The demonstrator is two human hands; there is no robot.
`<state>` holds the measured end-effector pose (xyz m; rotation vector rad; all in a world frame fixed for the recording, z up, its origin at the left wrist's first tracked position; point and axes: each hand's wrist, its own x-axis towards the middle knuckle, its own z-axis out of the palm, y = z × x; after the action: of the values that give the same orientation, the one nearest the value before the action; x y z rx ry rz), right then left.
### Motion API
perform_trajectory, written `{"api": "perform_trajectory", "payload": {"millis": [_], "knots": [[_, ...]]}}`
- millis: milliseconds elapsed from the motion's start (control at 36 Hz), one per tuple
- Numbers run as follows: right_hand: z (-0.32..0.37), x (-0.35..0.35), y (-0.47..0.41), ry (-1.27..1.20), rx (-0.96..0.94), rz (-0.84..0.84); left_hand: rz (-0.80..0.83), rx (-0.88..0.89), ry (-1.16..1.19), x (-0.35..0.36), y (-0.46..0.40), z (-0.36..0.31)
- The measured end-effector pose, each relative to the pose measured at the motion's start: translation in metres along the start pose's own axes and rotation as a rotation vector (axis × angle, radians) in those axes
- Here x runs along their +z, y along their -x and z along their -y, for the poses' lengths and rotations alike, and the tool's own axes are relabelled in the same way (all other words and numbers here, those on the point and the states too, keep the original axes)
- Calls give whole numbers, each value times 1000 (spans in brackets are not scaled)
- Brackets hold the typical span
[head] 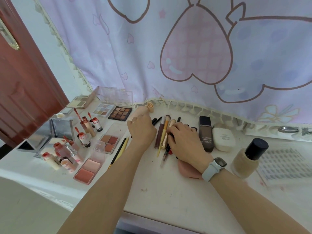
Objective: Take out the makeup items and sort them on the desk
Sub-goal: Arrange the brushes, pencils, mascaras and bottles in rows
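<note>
Two hands work beside the brown eyeshadow palette: left hand loosely curled on the tabletop, right hand gripping brushes.

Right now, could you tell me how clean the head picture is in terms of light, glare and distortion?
Head view: soft even daylight, faint shadows under both hands; glare on the mirrored compacts; wide-angle bending curves the desk edge and curtain; the corners are slightly soft.
</note>
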<state>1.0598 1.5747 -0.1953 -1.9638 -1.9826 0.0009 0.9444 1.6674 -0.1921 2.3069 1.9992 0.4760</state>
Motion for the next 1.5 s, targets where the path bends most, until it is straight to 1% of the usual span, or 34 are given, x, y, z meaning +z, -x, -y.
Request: {"api": "perform_trajectory", "payload": {"millis": [139, 278, 333, 417, 500, 611, 778, 972, 1083, 1167, 1306, 1389, 1444, 1500], "knots": [[0, -1, 1, 28, -6, 7, 10, -32, 110, -2, -1, 4], [1, 0, 1, 31, -5, 3, -135, 3, 118, -1, 7, 9], [1, 0, 0, 28, -4, 5, -163, 28, 87, -1, 11, 11], [1, 0, 0, 13, 2, -2, -132, 89, 8, 1, 17, 16], [2, -1, 1, -1, 10, -10, -85, 117, -8, 3, 19, 19], [2, -1, 1, -9, 10, -11, -91, 90, 25, 1, 18, 18], [1, -2, 0, -36, 15, -7, -109, 93, -13, 4, 14, 19], [1, 0, -2, -41, 33, 0, -91, 53, -22, 2, 11, 19], [4, -2, -4, -43, -13, -34, -99, 40, -27, 3, 9, 20], [8, -6, -12, -14, -97, 22, -132, 28, 23, -1, 12, 22], [14, -11, -33, 74, -183, 264, -210, -58, 219, -18, 33, 26], [19, -16, -47, 164, -286, 369, -235, -52, 338, -25, 55, 28], [26, -17, -55, 284, -379, 396, -248, -32, 428, -24, 70, 29], [32, -16, -60, 393, -473, 383, -246, -20, 530, -20, 84, 28]]}}
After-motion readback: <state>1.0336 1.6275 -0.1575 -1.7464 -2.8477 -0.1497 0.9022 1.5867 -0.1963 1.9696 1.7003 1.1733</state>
